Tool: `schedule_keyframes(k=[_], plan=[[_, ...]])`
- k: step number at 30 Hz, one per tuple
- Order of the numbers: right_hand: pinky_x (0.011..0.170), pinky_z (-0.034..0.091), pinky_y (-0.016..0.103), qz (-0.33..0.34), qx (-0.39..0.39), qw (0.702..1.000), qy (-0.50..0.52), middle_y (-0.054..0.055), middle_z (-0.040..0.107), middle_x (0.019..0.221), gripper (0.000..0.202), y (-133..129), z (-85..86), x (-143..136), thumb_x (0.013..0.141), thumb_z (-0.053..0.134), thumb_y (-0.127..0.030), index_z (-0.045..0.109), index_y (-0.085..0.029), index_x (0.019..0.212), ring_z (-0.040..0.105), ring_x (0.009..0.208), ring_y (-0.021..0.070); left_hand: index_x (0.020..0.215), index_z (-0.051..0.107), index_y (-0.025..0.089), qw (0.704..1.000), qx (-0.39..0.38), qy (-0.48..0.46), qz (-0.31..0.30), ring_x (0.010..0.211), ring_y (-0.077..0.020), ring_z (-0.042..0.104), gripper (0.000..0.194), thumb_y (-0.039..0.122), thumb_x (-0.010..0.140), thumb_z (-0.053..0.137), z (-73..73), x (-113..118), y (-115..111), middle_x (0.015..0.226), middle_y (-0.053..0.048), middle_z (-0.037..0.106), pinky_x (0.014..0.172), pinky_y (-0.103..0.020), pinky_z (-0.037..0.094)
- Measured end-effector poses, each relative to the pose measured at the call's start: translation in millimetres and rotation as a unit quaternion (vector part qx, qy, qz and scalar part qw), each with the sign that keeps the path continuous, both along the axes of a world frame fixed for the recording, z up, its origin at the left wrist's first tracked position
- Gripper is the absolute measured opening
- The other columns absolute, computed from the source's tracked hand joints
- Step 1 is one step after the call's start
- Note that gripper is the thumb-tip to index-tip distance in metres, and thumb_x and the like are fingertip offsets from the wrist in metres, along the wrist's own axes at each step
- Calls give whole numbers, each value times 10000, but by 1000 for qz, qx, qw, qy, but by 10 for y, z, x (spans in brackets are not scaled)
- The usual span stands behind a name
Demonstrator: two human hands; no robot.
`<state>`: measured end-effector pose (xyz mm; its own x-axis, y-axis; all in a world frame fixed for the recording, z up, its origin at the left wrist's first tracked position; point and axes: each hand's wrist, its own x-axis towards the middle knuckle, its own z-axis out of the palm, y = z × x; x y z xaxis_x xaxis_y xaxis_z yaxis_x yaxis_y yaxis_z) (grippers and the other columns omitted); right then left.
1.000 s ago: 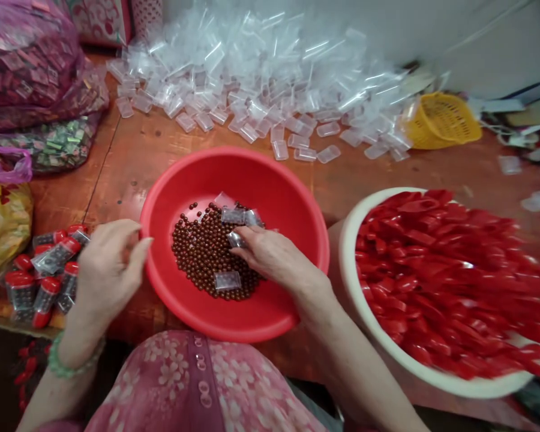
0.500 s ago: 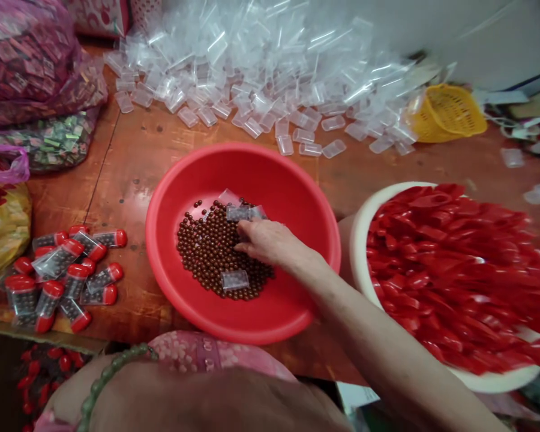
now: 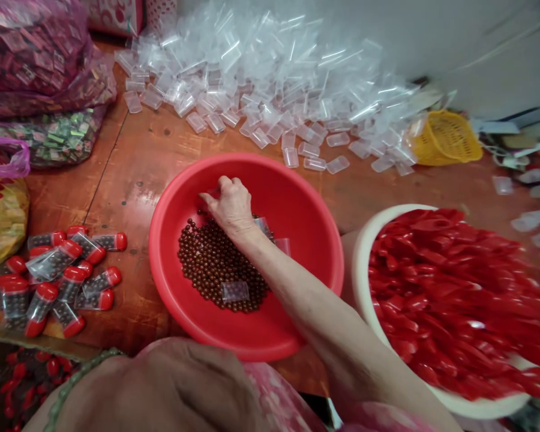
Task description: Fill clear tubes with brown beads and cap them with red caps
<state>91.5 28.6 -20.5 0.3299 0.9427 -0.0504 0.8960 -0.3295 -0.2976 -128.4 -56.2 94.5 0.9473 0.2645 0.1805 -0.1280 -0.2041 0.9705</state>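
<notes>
My right hand (image 3: 230,207) reaches into the red plastic basin (image 3: 317,240), its thumb and fingers drawn together near the far left inner wall. What lies between the fingertips is too hidden to name. Small brown beads (image 3: 207,258) are heaped on the basin floor beneath it. One clear plastic case (image 3: 234,291) with beads showing through lies on the near side of the heap. Another clear case (image 3: 282,245) rests right of my wrist, with one more partly behind the wrist. Close to the camera, my left hand (image 3: 175,384) is blurred, and its fingers are out of sight.
Bead-filled cases with red caps (image 3: 54,276) lie left of the basin. A white tub (image 3: 364,264) heaped with red plastic pieces (image 3: 450,300) stands at right. Clear cases (image 3: 261,102) pile up behind, beside a yellow basket (image 3: 450,138). Filled plastic bags (image 3: 36,60) sit at far left.
My right hand has moved from the right side of the bead heap to its far left. Clear cases now lie farther right in the basin. My left hand has shifted left.
</notes>
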Motion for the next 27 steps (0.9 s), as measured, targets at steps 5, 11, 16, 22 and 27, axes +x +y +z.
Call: schedule_keyframes(k=[5,11,16,22,27], plan=[[759,447,336,38,-80,996,20,167,695,967,364,-82,-68,-47,931,520,-453,658,-122,999,630,867,250,1007,709,236,982,-65,-153,91,717,-180,709,221,168,874,547,-114,143,-61,792,-50,765,731,-306,565],[663,413,278,104,-160,980,58,108,726,788,379,-267,-38,-177,923,544,-470,694,-141,812,625,710,185,935,638,179,982,-31,-140,123,709,-160,688,291,17,742,493,-386,209,-163,756,-70,742,717,-295,545],[689,427,280,164,-212,961,67,121,721,805,319,-371,158,-92,947,526,-374,704,-140,822,644,751,192,897,633,160,985,-14,-129,114,646,-148,661,272,8,721,491,-582,224,-245,718,-66,731,684,-283,533],[908,460,312,320,-219,921,51,124,656,1190,413,-421,208,-2,842,681,-252,619,-171,1241,622,1074,234,927,654,131,986,-34,-108,121,664,-147,651,215,33,782,529,-599,253,-204,748,-87,731,685,-276,535],[895,471,331,363,-222,904,36,145,679,1119,351,-550,98,-78,838,667,-221,627,-126,1174,638,1065,259,929,656,136,986,-34,-109,124,669,-148,652,197,52,806,526,-590,253,-177,759,-91,736,692,-280,539]])
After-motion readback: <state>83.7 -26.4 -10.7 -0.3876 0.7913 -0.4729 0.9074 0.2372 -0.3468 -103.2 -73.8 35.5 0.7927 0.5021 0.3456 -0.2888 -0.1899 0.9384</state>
